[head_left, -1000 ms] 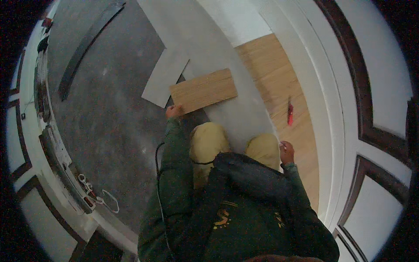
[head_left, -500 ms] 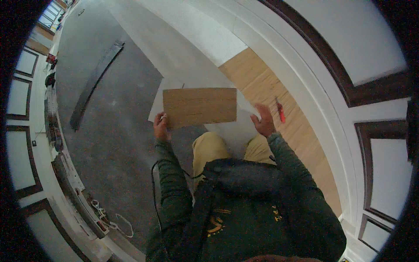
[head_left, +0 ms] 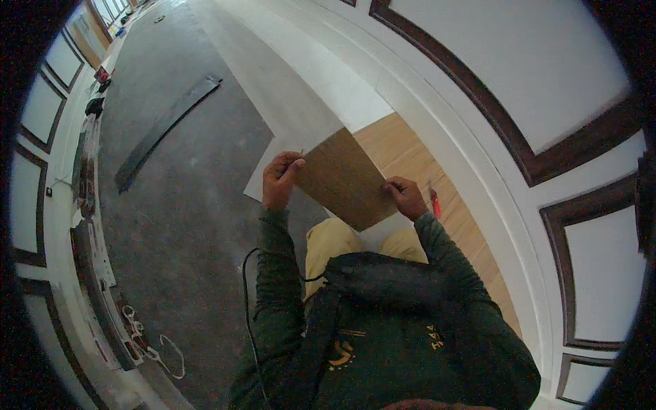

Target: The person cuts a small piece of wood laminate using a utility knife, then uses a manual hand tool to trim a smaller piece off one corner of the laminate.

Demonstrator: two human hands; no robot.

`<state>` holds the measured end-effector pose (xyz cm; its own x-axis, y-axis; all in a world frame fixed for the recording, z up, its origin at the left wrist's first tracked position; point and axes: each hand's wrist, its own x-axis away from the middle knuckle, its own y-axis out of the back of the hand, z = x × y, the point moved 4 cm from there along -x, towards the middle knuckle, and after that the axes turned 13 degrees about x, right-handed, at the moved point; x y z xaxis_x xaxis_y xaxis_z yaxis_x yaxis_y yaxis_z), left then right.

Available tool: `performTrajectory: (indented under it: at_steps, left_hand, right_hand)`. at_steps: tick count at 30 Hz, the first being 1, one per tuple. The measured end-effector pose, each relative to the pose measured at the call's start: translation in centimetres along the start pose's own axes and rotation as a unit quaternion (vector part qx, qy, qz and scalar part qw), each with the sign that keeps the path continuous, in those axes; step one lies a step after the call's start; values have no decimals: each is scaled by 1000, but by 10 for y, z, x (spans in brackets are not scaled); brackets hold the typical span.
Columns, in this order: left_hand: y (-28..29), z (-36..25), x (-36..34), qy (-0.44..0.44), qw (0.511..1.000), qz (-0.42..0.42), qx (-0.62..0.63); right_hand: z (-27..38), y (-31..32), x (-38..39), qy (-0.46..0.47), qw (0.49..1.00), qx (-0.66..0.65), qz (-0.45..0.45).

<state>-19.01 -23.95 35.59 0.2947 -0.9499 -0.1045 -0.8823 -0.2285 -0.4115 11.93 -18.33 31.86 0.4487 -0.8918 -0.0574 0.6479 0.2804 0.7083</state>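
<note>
A short wood-look plank is held raised and turned diagonally in front of my knees. My left hand grips its left edge with closed fingers, and my right hand pinches its right edge. Under it lie a long pale grey sheet and a smaller pale piece angled to the left. To the right, a red-handled cutting tool rests on the wood flooring beside my right hand.
A long dark metal strip lies on the grey floor. Along the left panelled wall are assorted materials and a white cable. White skirting and a wall with dark trim run along the right.
Earlier the plank was in my left hand alone, lying level crosswise. My right hand has risen from near my knee and taken hold of it, and the plank is now turned diagonally.
</note>
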Motion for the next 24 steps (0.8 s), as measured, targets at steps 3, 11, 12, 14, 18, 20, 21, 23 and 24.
performTrajectory:
  at_steps: [3,11,12,14,18,20,21,23,24]
  left_hand:
    - [-12,-32,12,-45,999,26,2]
    - [-71,-65,43,-27,993,117,-4]
    - [-81,-64,45,-29,991,125,38]
    - [-91,-59,47,-20,991,134,18]
    - [-120,-42,55,8,987,135,84]
    - [-124,-30,57,30,983,153,93]
    - [-127,-24,59,49,979,165,108]
    - [-136,-9,65,92,973,149,151]
    - [-138,-1,67,130,964,125,196]
  right_hand:
    - [15,-3,11,-5,999,-34,-40]
    - [17,68,5,48,987,-79,-132]
    - [10,79,0,45,986,-85,-137]
    - [4,95,-3,39,988,-43,-142]
    - [8,137,-6,32,989,-36,-143]
    - [11,147,-7,18,992,-84,-87]
    - [7,151,-9,34,990,-113,-80]
    - [3,162,-13,61,993,-77,-71]
    - [3,166,-14,92,994,-35,-56]
